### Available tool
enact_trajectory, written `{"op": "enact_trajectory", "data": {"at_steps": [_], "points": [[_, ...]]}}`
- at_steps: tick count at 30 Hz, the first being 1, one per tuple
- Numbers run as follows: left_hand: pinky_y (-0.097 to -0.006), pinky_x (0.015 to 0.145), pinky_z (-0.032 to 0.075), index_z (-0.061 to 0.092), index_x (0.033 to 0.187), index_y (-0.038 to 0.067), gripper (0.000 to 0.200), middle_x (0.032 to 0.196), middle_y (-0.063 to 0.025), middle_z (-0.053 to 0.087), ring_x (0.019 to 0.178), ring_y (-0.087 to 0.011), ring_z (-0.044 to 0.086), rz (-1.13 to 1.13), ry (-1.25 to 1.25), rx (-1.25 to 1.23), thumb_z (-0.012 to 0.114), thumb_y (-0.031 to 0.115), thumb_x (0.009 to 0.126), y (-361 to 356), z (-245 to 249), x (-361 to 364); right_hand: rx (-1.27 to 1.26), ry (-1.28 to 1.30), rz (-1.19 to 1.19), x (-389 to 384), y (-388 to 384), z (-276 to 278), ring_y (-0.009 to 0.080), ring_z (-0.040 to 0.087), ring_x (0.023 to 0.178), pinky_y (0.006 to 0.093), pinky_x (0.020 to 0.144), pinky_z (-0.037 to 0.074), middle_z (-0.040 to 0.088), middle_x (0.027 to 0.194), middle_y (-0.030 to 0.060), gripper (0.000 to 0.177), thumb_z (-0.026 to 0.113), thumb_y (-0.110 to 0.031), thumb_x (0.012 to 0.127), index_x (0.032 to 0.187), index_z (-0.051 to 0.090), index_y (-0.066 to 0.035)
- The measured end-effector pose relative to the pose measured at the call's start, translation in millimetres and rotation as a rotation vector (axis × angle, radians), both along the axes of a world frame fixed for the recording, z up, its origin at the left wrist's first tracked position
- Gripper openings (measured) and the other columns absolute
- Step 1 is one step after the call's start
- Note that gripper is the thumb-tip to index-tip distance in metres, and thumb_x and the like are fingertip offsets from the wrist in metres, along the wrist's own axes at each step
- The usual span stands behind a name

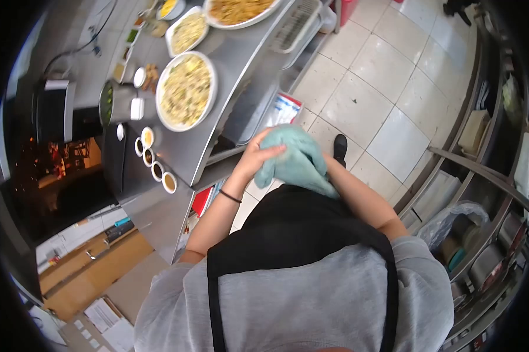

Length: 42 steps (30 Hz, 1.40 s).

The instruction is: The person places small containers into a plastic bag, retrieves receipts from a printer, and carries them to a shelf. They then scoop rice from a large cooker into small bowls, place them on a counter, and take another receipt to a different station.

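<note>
The left hand (257, 157) grasps the teal cloth (297, 161) at the centre, just above the apron (300, 229). The cloth covers the right hand, seemingly to wipe it, so the grip of that hand cannot be told. The counter (235, 76) with food lies at 11 o'clock.
</note>
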State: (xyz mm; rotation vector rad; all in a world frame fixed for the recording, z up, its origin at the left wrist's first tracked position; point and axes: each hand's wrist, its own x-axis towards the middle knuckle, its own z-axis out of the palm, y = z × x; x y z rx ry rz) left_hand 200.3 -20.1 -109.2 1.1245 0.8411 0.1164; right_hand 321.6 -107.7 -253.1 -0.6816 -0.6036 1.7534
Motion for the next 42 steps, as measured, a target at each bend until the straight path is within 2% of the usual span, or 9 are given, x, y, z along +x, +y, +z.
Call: {"op": "enact_trajectory", "data": {"at_steps": [4, 6, 8, 13, 19, 25, 28, 33, 42], "points": [[-0.0299, 0.082, 0.041, 0.047, 0.108, 0.000, 0.034, 0.103, -0.0110, 0.052, 0.096, -0.0168, 0.050, 0.381, 0.163, 0.458, 0.060, 0.015, 0.080, 0, -105, 67, -0.288, 0.992, -0.212, 47, -18, 19, 0.0193, 0.038, 0.116, 0.0322, 0.097, 0.031, 0.037, 0.130, 0.0090, 0.053, 0.053, -0.024, 0.085, 0.131, 0.032, -0.005], [-0.0309, 0.083, 0.040, 0.040, 0.116, 0.002, 0.043, 0.114, -0.0134, 0.045, 0.104, -0.0186, 0.045, 0.307, 0.377, 0.662, 0.059, 0.016, 0.080, -8, -145, 90, -0.084, -0.253, -0.532, 58, -16, 13, 0.0177, 0.037, 0.116, 0.0311, 0.095, 0.033, 0.038, 0.127, 0.0097, 0.058, 0.055, -0.018, 0.084, 0.132, 0.028, -0.005], [-0.0306, 0.084, 0.040, 0.037, 0.120, 0.004, 0.047, 0.117, -0.0133, 0.043, 0.107, -0.0193, 0.043, 0.196, 0.483, 0.728, 0.059, 0.016, 0.080, -15, -153, 114, -0.197, -0.257, -0.574, 72, -24, -23, 0.0159, 0.044, 0.106, 0.0292, 0.088, 0.038, 0.046, 0.116, 0.0082, 0.051, 0.058, -0.019, 0.081, 0.125, 0.037, -0.004], [-0.0351, 0.076, 0.046, 0.012, 0.136, 0.013, 0.084, 0.133, -0.0092, 0.027, 0.108, -0.0226, 0.044, -0.043, 0.362, -0.204, 0.067, 0.012, 0.073, -22, -124, 154, -0.424, -0.167, -0.688, 121, -47, -99, 0.0156, 0.056, 0.079, 0.0276, 0.070, 0.045, 0.060, 0.090, 0.0066, 0.032, 0.057, -0.027, 0.082, 0.102, 0.056, -0.002], [-0.0388, 0.077, 0.049, 0.010, 0.135, 0.017, 0.089, 0.131, -0.0114, 0.028, 0.113, -0.0271, 0.041, -0.024, 0.308, -0.080, 0.071, 0.017, 0.070, -1, -120, 163, -0.699, -0.674, -0.609, 153, 15, -87, 0.0192, 0.055, 0.065, 0.0329, 0.058, 0.042, 0.059, 0.064, 0.0083, 0.060, 0.048, -0.056, 0.079, 0.073, 0.062, 0.002], [-0.0331, 0.078, 0.047, 0.005, 0.138, 0.014, 0.088, 0.132, -0.0123, 0.028, 0.107, -0.0233, 0.047, 0.230, 0.175, -0.090, 0.067, 0.019, 0.075, 55, -120, 160, -0.550, -0.102, -0.752, 174, 107, -55, 0.0181, 0.055, 0.070, 0.0299, 0.064, 0.044, 0.061, 0.083, 0.0086, 0.036, 0.063, -0.028, 0.078, 0.097, 0.058, 0.001], [-0.0284, 0.077, 0.045, 0.037, 0.128, 0.009, 0.055, 0.114, -0.0074, 0.050, 0.096, -0.0164, 0.052, 0.163, 0.193, -0.006, 0.062, 0.017, 0.079, 86, -138, 154, -0.394, -0.065, -0.821, 206, 182, -57, 0.0161, 0.055, 0.078, 0.0284, 0.069, 0.044, 0.060, 0.091, 0.0079, 0.036, 0.064, -0.012, 0.075, 0.106, 0.053, 0.001], [-0.0267, 0.073, 0.046, 0.052, 0.111, 0.005, 0.032, 0.103, -0.0049, 0.056, 0.087, -0.0128, 0.055, 0.110, 0.297, 0.121, 0.057, 0.019, 0.083, 100, -167, 111, -0.289, -0.827, -0.698, 199, 342, -197, 0.0345, 0.055, 0.089, 0.0376, 0.084, 0.041, 0.059, 0.094, 0.0202, 0.032, 0.055, -0.008, 0.075, 0.105, 0.052, 0.003], [-0.0256, 0.062, 0.050, 0.058, 0.099, 0.004, 0.027, 0.090, -0.0048, 0.062, 0.074, -0.0136, 0.060, 0.398, 0.599, 0.024, 0.061, 0.023, 0.080, 61, -198, 64, -0.401, -1.412, -0.279, 291, 385, -241, 0.0351, 0.055, 0.090, 0.0379, 0.084, 0.041, 0.059, 0.095, 0.0209, 0.032, 0.055, -0.008, 0.075, 0.105, 0.052, 0.003]]}}
